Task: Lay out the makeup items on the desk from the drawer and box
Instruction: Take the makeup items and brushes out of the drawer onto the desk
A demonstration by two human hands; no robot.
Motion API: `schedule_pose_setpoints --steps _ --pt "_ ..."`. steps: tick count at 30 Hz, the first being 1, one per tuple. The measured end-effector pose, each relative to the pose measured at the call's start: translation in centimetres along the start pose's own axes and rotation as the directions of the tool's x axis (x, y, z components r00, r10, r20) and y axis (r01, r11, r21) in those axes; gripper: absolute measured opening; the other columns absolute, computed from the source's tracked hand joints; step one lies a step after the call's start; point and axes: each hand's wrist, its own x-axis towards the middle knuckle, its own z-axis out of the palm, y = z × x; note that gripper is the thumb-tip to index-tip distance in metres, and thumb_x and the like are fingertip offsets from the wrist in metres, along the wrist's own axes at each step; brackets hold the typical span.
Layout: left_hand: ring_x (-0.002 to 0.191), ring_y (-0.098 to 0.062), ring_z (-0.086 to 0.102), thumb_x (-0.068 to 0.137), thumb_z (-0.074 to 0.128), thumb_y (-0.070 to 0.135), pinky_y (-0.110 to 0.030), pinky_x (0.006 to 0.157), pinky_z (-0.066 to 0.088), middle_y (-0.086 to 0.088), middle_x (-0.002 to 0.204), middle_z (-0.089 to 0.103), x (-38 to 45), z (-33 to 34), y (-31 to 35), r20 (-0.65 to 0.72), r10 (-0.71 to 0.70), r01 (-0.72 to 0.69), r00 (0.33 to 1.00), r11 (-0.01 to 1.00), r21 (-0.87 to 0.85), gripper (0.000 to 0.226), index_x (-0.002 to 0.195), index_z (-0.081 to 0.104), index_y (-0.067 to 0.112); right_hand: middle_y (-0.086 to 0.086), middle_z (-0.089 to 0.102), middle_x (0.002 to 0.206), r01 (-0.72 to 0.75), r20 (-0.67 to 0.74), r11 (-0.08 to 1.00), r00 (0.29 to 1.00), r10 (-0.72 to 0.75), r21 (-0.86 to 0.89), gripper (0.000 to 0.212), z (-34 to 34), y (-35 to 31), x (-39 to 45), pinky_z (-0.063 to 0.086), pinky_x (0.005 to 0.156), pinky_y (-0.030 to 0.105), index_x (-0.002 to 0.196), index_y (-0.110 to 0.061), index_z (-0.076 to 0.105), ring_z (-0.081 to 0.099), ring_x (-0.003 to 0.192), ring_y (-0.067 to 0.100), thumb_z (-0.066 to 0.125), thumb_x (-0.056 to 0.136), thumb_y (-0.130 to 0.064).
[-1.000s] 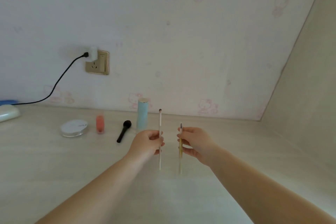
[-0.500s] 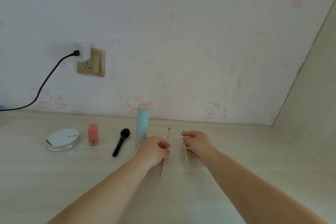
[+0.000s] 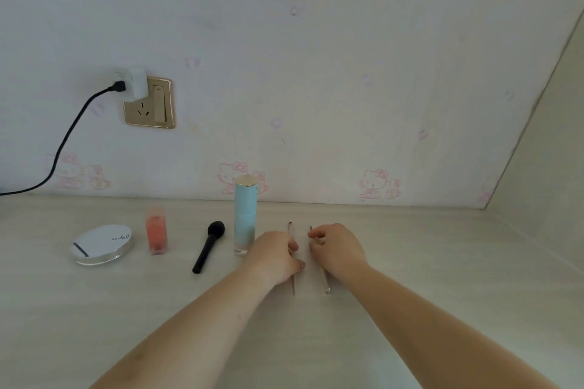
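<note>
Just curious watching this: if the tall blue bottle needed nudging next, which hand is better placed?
Probably the left hand: it lies right beside the blue bottle. The right hand is farther off, beyond both thin brushes.

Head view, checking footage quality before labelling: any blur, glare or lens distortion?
Head view: soft, even light with faint shadows; no harsh glare; the orange bottle looks smeared; wide-angle lens bends the desk edge and the side wall; the compact lettering stays legible.

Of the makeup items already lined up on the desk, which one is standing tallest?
The pale blue tube with the gold cap, upright beside the left hand. The black brush lies flat; the compact sits low.
</note>
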Motion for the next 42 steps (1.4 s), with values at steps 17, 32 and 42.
schedule_pose_setpoints --steps 17,32,42 --pt "0.103 -0.015 0.059 0.085 0.063 0.04 -0.022 0.084 0.043 0.0 0.11 0.064 -0.8 0.3 -0.6 -0.094 0.003 -0.015 0.996 0.992 -0.129 0.043 0.122 0.059 0.018 0.003 0.052 0.126 0.003 -0.136 0.998 0.991 0.005 0.055 0.033 0.3 1.2 0.0 0.042 0.08 0.025 0.12 -0.024 0.058 0.059 0.102 0.019 0.05 0.09 -0.037" --pt "0.117 -0.01 0.052 0.084 0.068 0.028 -0.016 0.09 0.035 -0.003 0.129 0.054 -14.4 -0.5 4.7 0.038 0.241 -0.227 0.97 0.949 -0.219 0.047 0.128 0.054 0.017 0.005 0.051 0.121 0.052 -0.06 0.992 0.997 -0.045 0.114 0.037 -9.5 8.3 -16.5 0.05 0.084 0.028 0.121 -0.018 0.057 0.06 0.097 0.015 0.066 0.085 -0.022" --pt "0.118 -0.003 0.047 0.087 0.058 0.04 -0.015 0.09 0.031 0.012 0.124 0.05 -27.7 7.2 14.7 0.308 0.584 -0.549 0.751 0.811 -0.2 0.044 0.129 0.053 0.027 -0.009 0.052 0.112 0.015 -0.002 1.0 1.0 -0.015 -0.019 0.026 -16.0 15.6 -32.8 0.043 0.08 0.015 0.105 -0.033 0.062 0.058 0.092 -0.001 0.069 0.082 -0.023"
